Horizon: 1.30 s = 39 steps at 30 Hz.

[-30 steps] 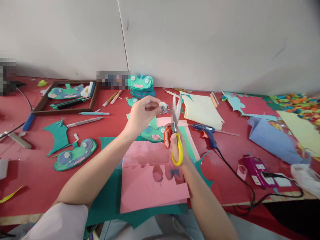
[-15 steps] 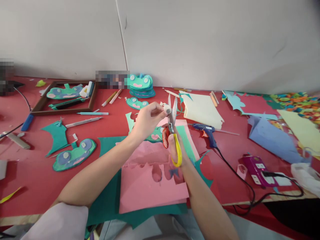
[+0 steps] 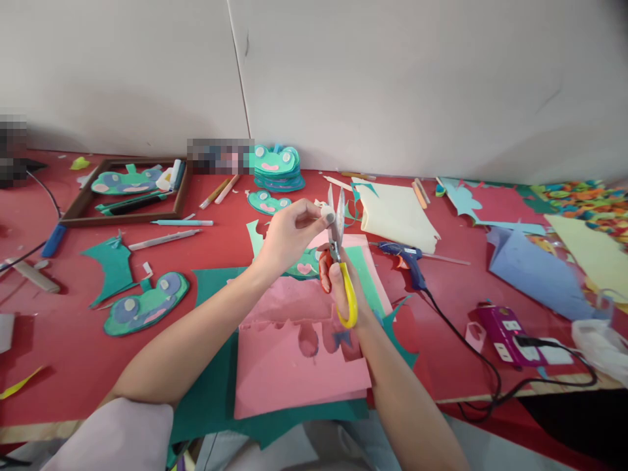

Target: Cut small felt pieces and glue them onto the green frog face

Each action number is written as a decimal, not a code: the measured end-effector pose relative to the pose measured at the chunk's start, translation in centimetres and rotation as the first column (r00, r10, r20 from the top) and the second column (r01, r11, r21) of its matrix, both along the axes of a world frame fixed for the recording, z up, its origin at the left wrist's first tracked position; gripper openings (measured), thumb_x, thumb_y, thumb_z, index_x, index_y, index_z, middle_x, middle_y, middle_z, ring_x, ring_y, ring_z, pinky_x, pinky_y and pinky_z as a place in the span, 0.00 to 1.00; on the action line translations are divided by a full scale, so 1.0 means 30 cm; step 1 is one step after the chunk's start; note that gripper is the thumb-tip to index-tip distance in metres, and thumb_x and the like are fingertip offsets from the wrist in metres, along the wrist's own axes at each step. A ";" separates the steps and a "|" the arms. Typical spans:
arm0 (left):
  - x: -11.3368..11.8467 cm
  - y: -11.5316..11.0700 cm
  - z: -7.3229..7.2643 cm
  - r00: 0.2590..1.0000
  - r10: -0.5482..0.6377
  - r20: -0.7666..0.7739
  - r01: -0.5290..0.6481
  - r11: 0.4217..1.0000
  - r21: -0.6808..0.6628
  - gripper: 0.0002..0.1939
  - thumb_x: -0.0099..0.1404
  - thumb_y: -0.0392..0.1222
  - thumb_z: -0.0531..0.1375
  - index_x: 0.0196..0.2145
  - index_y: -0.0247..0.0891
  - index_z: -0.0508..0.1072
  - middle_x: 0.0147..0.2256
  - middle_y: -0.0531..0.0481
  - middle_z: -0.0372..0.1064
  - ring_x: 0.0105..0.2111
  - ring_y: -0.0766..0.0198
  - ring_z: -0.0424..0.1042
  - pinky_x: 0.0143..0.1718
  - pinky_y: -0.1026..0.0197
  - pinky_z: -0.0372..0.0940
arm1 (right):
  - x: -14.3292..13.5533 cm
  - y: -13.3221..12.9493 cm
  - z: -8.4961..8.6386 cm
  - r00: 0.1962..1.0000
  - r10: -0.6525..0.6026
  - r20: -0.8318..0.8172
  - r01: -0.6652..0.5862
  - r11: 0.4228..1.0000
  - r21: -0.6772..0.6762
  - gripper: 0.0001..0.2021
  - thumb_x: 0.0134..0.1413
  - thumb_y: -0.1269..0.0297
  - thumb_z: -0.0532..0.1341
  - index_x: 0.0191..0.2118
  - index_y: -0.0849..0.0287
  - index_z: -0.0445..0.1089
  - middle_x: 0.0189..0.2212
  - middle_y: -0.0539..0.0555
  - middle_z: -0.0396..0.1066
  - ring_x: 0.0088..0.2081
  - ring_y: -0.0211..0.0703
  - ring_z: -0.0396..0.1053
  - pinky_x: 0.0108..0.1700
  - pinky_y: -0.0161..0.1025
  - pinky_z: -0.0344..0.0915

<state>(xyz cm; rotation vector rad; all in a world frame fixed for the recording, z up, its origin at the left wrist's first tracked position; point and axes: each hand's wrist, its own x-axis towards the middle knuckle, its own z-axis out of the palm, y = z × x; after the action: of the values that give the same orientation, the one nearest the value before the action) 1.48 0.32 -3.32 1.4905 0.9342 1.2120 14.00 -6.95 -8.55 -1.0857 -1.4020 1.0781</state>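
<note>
Between the thumb and fingers of my left hand (image 3: 297, 229) is a small white felt piece (image 3: 327, 212), roughly round. My right hand (image 3: 342, 278) grips scissors (image 3: 348, 294) with yellow and red handles, their blades pointing up and slightly parted beside the white piece. Pink felt sheets (image 3: 294, 373) with cut-out gaps lie below my hands, over a dark green sheet (image 3: 210, 366). Partly hidden behind my hands is a green frog face (image 3: 303, 267) with a pink mouth.
A blue glue gun (image 3: 405, 256) lies to the right, its cord running to a purple power strip (image 3: 507, 333). Stacked frog faces (image 3: 275, 167) stand by the wall. A wooden frame (image 3: 125, 221) holds pens and a frog face. Felt sheets (image 3: 540, 275) and colourful scraps (image 3: 589, 206) are at right.
The scissor blades have shifted slightly left and closed a little at the white felt piece. Both hands stay in nearly the same place.
</note>
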 end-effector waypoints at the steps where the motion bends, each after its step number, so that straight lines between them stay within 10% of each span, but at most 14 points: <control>1: 0.000 0.001 0.000 1.000 -0.004 -0.003 0.004 1.000 0.004 0.11 0.58 0.46 0.63 0.26 0.38 0.67 0.28 0.52 0.73 0.32 0.66 0.73 0.36 0.63 0.67 | 0.001 0.001 -0.002 1.000 0.002 -0.007 -0.002 1.000 -0.005 0.21 0.59 0.43 0.49 0.46 0.54 0.59 0.23 0.45 0.53 0.21 0.33 0.52 0.26 0.35 0.55; 39: -0.016 0.015 0.002 0.999 -0.016 -0.049 0.017 1.000 0.016 0.10 0.57 0.45 0.62 0.26 0.38 0.67 0.28 0.52 0.72 0.31 0.66 0.73 0.36 0.62 0.68 | 0.018 -0.004 0.002 0.999 -0.024 0.039 0.026 0.999 -0.038 0.19 0.57 0.44 0.52 0.44 0.54 0.62 0.24 0.46 0.54 0.20 0.32 0.53 0.20 0.32 0.53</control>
<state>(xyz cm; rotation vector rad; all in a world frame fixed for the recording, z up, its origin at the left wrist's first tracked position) 1.00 0.77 -3.27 1.5435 0.9447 1.1786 14.53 -7.07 -8.50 -1.1542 -1.3993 1.0756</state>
